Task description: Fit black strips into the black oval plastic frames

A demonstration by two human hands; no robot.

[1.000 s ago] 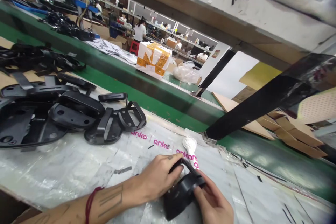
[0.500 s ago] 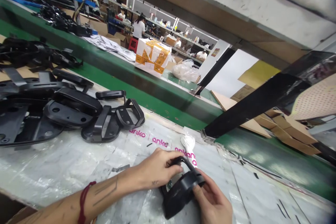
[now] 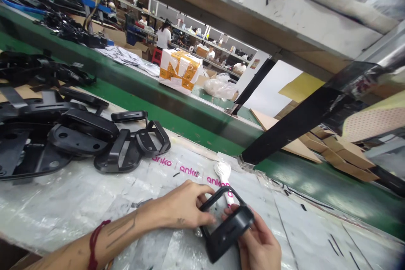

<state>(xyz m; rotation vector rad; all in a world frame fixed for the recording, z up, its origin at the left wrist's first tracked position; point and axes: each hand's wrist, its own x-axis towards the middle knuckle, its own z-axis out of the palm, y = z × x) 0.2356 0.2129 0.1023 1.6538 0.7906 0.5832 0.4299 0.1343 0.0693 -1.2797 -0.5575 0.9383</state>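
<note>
A black plastic frame-like bracket (image 3: 228, 233) is held tilted above the plastic-covered table, its open loop facing up and away from me. My left hand (image 3: 186, 206) grips the loop's left side between thumb and fingers. With its fingers behind the thick solid end, my right hand (image 3: 261, 238) holds the same bracket from the right. Just beyond the bracket lies a white bundle (image 3: 223, 171), partly hidden by it. To the left, several similar black plastic brackets (image 3: 118, 154) are heaped on the table.
The table (image 3: 171, 236) has a taped plastic cover with pink lettering and small black strips. Behind it runs a green conveyor (image 3: 190, 128), with a taped white carton (image 3: 179, 69) beyond. A black post (image 3: 291, 122) rises at the right under an overhead shelf (image 3: 294, 12). People work farther back.
The bracket has been turned between my hands, so its loop opening now shows more fully. My right fingers have shifted around its thick end. The view has moved slightly.
</note>
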